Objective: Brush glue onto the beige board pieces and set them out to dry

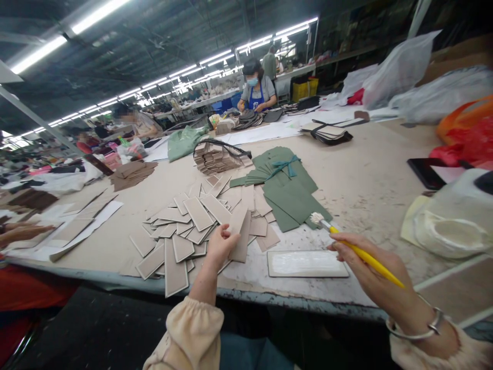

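Clock: read from the coated panel [308,264], with 12 pointing away across the counter [365,205].
Brushing step: the coated panel lies flat at the near edge, streaked with wet-looking white paste, probably glue; coating is judged to be done or nearly so.
Next move: if the lifted panel [241,241] is to be brought to the paste, a grip by the edges and level alignment seem to be called for, with the loaded bristles kept clear.
Brown pieces: stacked in a loose fan at 10 o'clock; matte, thin, leather-like [133,174].
Taupe pile: stiff rectangular strips [198,214] with pale borders, heaped at all angles between 9 and 10 o'clock.
Strapped bundle: many thin layers [217,159], pressed together under a dark band, toward 11 o'clock.
Left hand: at 9 o'clock, closed by thumb and fingers on the lifted panel, which is tilted up [221,244].
Green pieces: smooth, flat sheets [288,198] fanned toward 12 o'clock, tied with a knotted teal strip [285,165].
Yellow brush: slim, glossy handle [365,257]; white, clotted bristles near the green sheets, contact unclear.
Right hand: at 3 o'clock, wrapped around the brush handle; the two hands are held well apart [372,280].
White container: rounded plastic, crusted around its opening, toward 2 o'clock [462,200].
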The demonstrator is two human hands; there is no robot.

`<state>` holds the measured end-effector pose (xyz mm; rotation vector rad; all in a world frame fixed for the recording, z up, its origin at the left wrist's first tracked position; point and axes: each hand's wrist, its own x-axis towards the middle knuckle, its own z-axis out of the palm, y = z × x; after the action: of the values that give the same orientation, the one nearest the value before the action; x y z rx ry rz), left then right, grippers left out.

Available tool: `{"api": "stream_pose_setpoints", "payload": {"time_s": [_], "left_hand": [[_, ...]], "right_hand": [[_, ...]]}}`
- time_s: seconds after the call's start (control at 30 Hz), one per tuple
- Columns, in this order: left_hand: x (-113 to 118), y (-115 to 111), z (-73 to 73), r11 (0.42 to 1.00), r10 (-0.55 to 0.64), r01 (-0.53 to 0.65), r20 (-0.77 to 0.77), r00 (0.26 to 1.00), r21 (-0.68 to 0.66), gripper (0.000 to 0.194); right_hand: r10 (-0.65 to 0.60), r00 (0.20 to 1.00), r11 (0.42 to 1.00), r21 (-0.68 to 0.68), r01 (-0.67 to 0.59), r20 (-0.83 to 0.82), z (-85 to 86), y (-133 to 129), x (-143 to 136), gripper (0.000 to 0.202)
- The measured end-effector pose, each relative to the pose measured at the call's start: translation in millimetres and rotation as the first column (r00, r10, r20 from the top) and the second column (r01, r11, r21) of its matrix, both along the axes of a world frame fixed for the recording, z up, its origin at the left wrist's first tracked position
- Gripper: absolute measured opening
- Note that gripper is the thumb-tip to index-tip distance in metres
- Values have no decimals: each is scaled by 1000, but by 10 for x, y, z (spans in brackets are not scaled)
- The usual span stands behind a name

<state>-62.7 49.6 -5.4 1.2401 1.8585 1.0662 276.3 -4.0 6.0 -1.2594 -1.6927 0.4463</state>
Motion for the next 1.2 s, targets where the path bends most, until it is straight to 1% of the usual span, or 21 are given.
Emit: {"api": "stream_pose_setpoints", "payload": {"time_s": [0.07, 0.13, 0.17, 0.23, 0.3, 0.37, 0.47, 0.53, 0.57, 0.6, 0.63, 0.7, 0.73, 0.77, 0.8, 0.87, 0.93, 1.0, 1.1, 1.17, 1.2], "left_hand": [[-1, -37, 30, 998, -6, 4, 17, 1000, 65, 58], [39, -102, 62, 971, -81, 89, -45, 996, 221, 57], [74, -144, 77, 935, -145, 175, -117, 982, 308, 56], [166, -236, 103, 819, -269, 392, -321, 908, 420, 54], [269, -324, 126, 711, -345, 567, -496, 797, 416, 53], [359, -392, 140, 635, -399, 672, -582, 708, 382, 55], [452, -445, 127, 547, -495, 764, -603, 626, 343, 57], [490, -449, 91, 512, -545, 792, -587, 599, 333, 58], [506, -441, 68, 514, -561, 790, -566, 604, 334, 58], [520, -428, 43, 538, -571, 772, -526, 630, 340, 59], [532, -411, 20, 591, -569, 727, -458, 683, 350, 60], [554, -368, -13, 757, -518, 565, -226, 825, 327, 56], [564, -347, -19, 838, -474, 478, -83, 877, 265, 51], [573, -328, -16, 895, -424, 409, 58, 904, 179, 45], [581, -312, -6, 924, -383, 373, 183, 906, 88, 39], [599, -294, 29, 925, -339, 378, 360, 869, -43, 30], [618, -289, 65, 920, -303, 383, 462, 834, -88, 29], [633, -288, 88, 922, -264, 370, 512, 818, -115, 31], [637, -282, 85, 916, -252, 371, 505, 826, -150, 32], [617, -273, 66, 908, -295, 387, 411, 863, -161, 26], [597, -269, 55, 909, -328, 389, 319, 889, -151, 23]], "right_hand": [[1, 1000, 1000, 3, -1, -30, -25, 16, -9, 25], [4, 997, 1000, -4, -4, -74, -37, 28, -22, 24], [9, 995, 1000, -13, -10, -96, -36, 31, -29, 23], [16, 991, 999, -34, -21, -133, -23, 34, -48, 20], [8, 986, 998, -59, -18, -165, -6, 37, -74, 18], [-7, 977, 995, -99, -14, -213, -1, 43, -106, 16], [-23, 947, 982, -183, -38, -322, -22, 53, -153, 19], [-47, 931, 972, -231, -40, -361, -38, 54, -169, 20], [-62, 928, 969, -245, -32, -367, -41, 52, -167, 20], [-78, 925, 967, -253, -20, -371, -40, 51, -158, 20], [-95, 919, 967, -256, -7, -382, -35, 50, -143, 21], [-141, 895, 965, -262, 28, -424, -18, 50, -98, 23], [-171, 879, 962, -270, 50, -445, -8, 52, -73, 25], [-202, 864, 957, -282, 73, -462, 2, 54, -49, 26], [-233, 850, 949, -299, 94, -472, 11, 56, -30, 28], [-284, 838, 934, -331, 133, -465, 25, 56, -5, 31], [-310, 847, 922, -353, 158, -432, 34, 50, 5, 32], [-306, 876, 916, -366, 164, -373, 36, 43, 12, 31], [-261, 926, 916, -374, 148, -272, 22, 40, 40, 31], [-242, 932, 917, -376, 130, -270, 12, 38, 70, 32], [-244, 926, 918, -378, 125, -287, 9, 35, 86, 32]]}}
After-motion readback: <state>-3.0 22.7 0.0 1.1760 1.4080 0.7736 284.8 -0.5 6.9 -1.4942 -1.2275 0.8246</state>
